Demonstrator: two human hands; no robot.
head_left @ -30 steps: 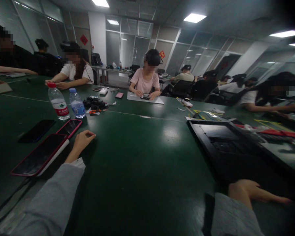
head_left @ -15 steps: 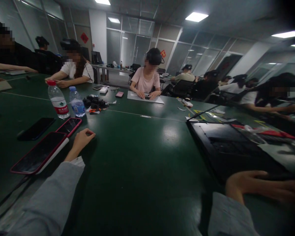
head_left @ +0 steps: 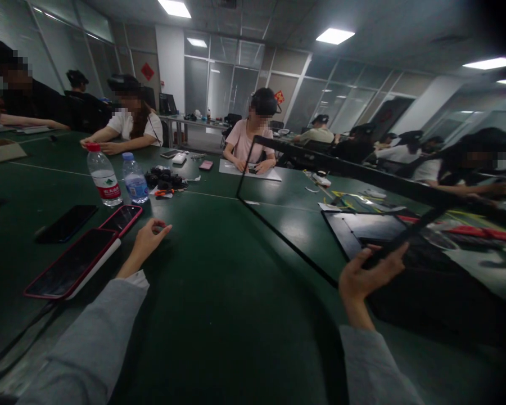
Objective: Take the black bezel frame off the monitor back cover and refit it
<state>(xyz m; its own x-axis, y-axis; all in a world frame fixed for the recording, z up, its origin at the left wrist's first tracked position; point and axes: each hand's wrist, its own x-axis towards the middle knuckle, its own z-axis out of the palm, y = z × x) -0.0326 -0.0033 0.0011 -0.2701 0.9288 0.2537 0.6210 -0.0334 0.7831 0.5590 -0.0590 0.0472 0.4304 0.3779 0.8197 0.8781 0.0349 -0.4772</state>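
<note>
My right hand [head_left: 369,275] grips a thin black rectangular frame [head_left: 346,166] by one side bar and holds it tilted above the table. The table shows through its opening. Below and behind that hand lies a black flat panel [head_left: 365,226] with a shiny surface, partly covered by the hand and the frame. On the left, my left hand [head_left: 148,242] rests on the green table [head_left: 219,292] with loosely curled fingers, thumb apart, holding nothing. Close beside it are a phone in a pink case [head_left: 124,219] and a larger red-edged phone [head_left: 73,263].
A red-capped bottle [head_left: 105,179] and a blue-capped bottle [head_left: 135,180] stand beyond the phones. Another dark phone [head_left: 67,223] lies at the left. Black parts and orange-handled pliers [head_left: 165,193] lie further back. A person [head_left: 251,140] works across the table; several others sit around.
My right hand has come up and inward from the lower right, lifting the black frame above the table. My left hand stays at nearly the same place, its fingers slightly looser.
</note>
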